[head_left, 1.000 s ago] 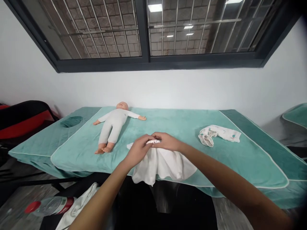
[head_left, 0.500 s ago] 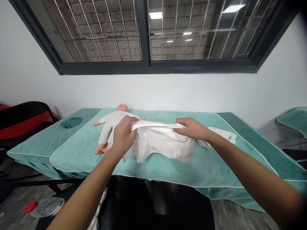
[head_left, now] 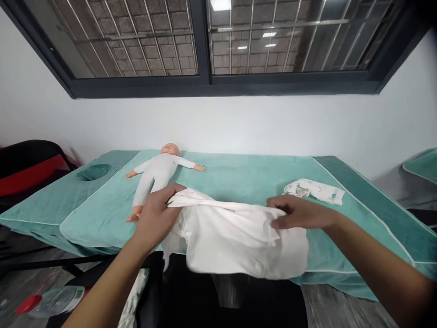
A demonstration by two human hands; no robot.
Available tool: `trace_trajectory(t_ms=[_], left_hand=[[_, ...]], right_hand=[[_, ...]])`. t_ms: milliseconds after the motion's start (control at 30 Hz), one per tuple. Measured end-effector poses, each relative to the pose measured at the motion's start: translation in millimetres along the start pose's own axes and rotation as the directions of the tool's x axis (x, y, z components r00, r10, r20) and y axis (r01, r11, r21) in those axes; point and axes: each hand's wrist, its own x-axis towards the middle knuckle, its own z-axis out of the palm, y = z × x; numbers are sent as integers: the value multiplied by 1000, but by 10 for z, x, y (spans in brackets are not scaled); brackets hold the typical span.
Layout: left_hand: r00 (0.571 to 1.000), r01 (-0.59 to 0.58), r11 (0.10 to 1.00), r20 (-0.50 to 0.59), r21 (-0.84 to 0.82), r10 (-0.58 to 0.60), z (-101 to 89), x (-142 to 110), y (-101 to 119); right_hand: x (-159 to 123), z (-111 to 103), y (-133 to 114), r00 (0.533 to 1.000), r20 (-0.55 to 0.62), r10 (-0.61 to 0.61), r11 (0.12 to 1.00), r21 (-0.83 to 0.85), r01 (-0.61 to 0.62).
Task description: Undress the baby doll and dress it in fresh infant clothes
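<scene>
A white cloth garment (head_left: 235, 241) hangs stretched between my two hands, over the near edge of the bed. My left hand (head_left: 159, 214) grips its upper left corner, thumb and fingers closed on the fabric. At the upper right, my right hand (head_left: 297, 212) pinches the cloth between thumb and fingers. What kind of garment it is cannot be made out. Beyond my left hand, a baby doll (head_left: 160, 168) in a pale body suit lies on its back with arms spread. Small printed baby clothes (head_left: 322, 190) lie folded beyond my right hand.
The bed (head_left: 102, 223) has a green cover and a face hole at left. A wall and a barred window (head_left: 208, 86) stand behind it. A red and black chair (head_left: 34, 171) is at left. At lower left are a red-capped bottle (head_left: 54, 300) and printed cloth (head_left: 134, 296).
Both hands have come nearer to me and lower, bringing the white garment with them. It hangs wider and now reaches past the bed's near edge. The doll has stayed where it was.
</scene>
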Motion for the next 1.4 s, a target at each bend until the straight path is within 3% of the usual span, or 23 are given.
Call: trace_trajectory(t_ms=[67,167,233,300,333,400,500,567,667,767,867,1000,1167,1400], left_hand=[[999,-7,999,-33,-32,6,16,21,46],[996,-21,1000,-91,-15,20,90,79,-38],[989,-60,995,-132,82,71,136,103,-172],[974,-103,968,-175,228,144,162,105,-311],[966,-120,951,-188,284,177,166,97,-367],[965,-145,946,-170,291,201,152,70,-434],[979,-132,983,-139,127,149,80,15,-429],[975,-115,990,-182,82,128,9,-10,-396],[964,-84,978,-232,189,127,-81,6,-381],[993,62,911,-121,408,-13,-70,115,-459],[980,127,800,52,586,-194,101,309,-631],[929,156,765,170,624,-329,509,653,-915],[902,265,734,109,625,-419,1030,1197,-1257],[894,304,729,79,613,-440,1574,1896,-1835]], right_hand=[[143,163,-32,975,-218,-52,981,-196,9],[387,347,54,809,-536,-243,886,-463,-41],[503,368,184,718,-623,-311,820,-558,-129],[545,318,317,676,-676,-292,777,-580,-245],[536,280,367,671,-694,-261,769,-569,-290],[456,207,416,706,-680,-197,789,-537,-298],[226,150,370,792,-567,-225,856,-504,-117],[59,140,306,778,-549,-306,855,-518,-29],[-87,113,260,716,-625,-310,823,-554,-127],[-38,55,349,758,-642,-116,801,-511,-311],[160,-5,560,821,-569,51,762,-509,-401],[543,-68,859,841,-536,80,747,-527,-406],[1184,-191,1116,758,-650,45,751,-478,-455],[2103,-476,1483,675,-716,178,696,-394,-601]])
